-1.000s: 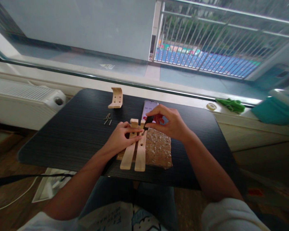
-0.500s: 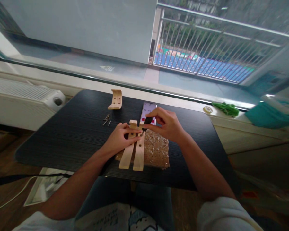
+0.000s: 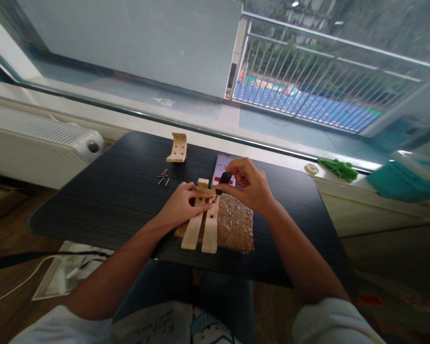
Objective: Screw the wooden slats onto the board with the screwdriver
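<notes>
A black-handled screwdriver is held by its handle in my right hand, fingertips and thumb round it. Its shaft slants down to the right-hand wooden piece, with the tip by a hole between my left fingertips. My left hand lies across both wooden pieces and steadies them, thumb and forefinger reaching either side of the tip. Whether a screw sits under the tip is too small to tell. The left wooden piece lies alongside. Both rest on a brown block in bubbly clear wrap.
A curved wooden part with holes stands at the back of the black table. Several screws lie left of my hands. A phone lies behind them. Tape and a green cloth are on the windowsill.
The whole view has shifted slightly as my head moved. Both hands keep their places on the wooden pieces and the screwdriver; the screwdriver still slants to the same spot.
</notes>
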`<move>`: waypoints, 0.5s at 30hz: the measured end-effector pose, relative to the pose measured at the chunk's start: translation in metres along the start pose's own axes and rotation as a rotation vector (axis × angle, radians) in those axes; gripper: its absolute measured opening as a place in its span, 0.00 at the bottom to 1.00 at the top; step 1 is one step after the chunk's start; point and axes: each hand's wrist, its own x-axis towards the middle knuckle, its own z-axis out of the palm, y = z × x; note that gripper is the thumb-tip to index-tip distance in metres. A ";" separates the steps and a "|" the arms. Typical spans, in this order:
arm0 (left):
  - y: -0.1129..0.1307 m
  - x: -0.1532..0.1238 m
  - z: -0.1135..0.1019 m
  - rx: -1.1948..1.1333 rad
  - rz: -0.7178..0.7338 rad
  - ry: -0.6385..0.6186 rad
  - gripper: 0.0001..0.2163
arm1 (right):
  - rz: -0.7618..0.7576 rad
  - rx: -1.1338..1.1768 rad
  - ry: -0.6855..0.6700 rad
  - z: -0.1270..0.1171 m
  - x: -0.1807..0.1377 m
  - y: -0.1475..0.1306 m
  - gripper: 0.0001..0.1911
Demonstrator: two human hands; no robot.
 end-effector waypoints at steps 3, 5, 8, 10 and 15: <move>0.001 0.000 0.000 0.007 -0.005 -0.004 0.14 | -0.024 0.016 -0.022 0.001 0.000 0.001 0.14; 0.000 0.000 0.000 0.010 -0.001 -0.003 0.14 | -0.024 0.018 -0.028 0.000 0.000 0.001 0.13; -0.001 0.000 0.000 0.006 0.011 0.004 0.14 | -0.029 0.007 -0.053 -0.004 0.001 0.001 0.13; -0.001 0.000 0.001 0.008 0.018 0.007 0.14 | -0.044 -0.001 -0.089 -0.007 0.002 0.000 0.11; 0.003 0.000 -0.001 0.027 0.011 0.003 0.13 | -0.056 0.057 -0.179 -0.015 0.002 -0.001 0.10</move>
